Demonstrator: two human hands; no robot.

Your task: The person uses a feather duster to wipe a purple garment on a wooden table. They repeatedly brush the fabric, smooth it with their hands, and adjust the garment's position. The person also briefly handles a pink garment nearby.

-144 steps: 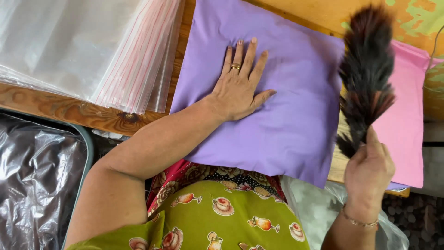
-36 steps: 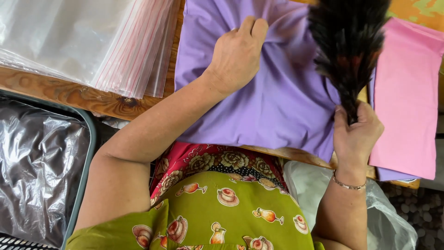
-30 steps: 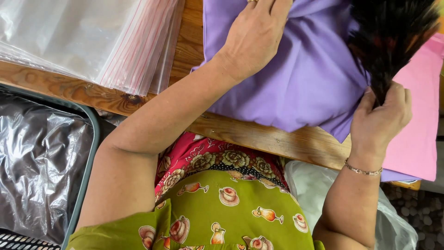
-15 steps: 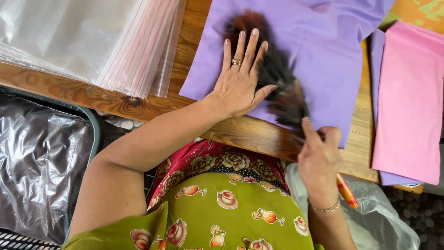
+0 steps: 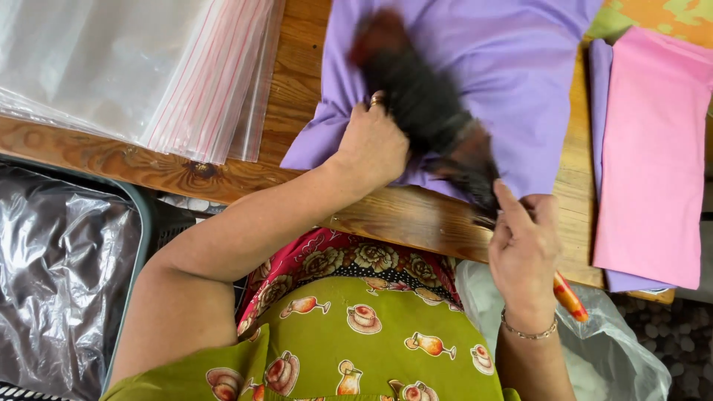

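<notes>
right hand point(image 5: 523, 249) grips the feather duster point(image 5: 427, 111) handle; left hand point(image 5: 371, 145) bunches the purple cloth point(image 5: 512, 89) mid-frame; a hard stroke could wrinkle it.

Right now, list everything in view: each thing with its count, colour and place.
purple cloth: one, lilac, flat on the table, upper middle.
feather duster: one, dark brown-black and blurred, lying across the purple cloth; orange-red handle end below the right hand.
pink cloth: one, pink, folded, right side, on top of another purple piece whose edge shows.
clear plastic bags: a stack, count unclear, transparent with red lines, upper left.
wooden table: one, brown.
silvery plastic sheet: one, grey, in a bin at lower left.
clear bag: one, lower right.
left hand: pressing the purple cloth's near edge, ring on one finger.
right hand: holding the feather duster's handle, bracelet on wrist.
</notes>
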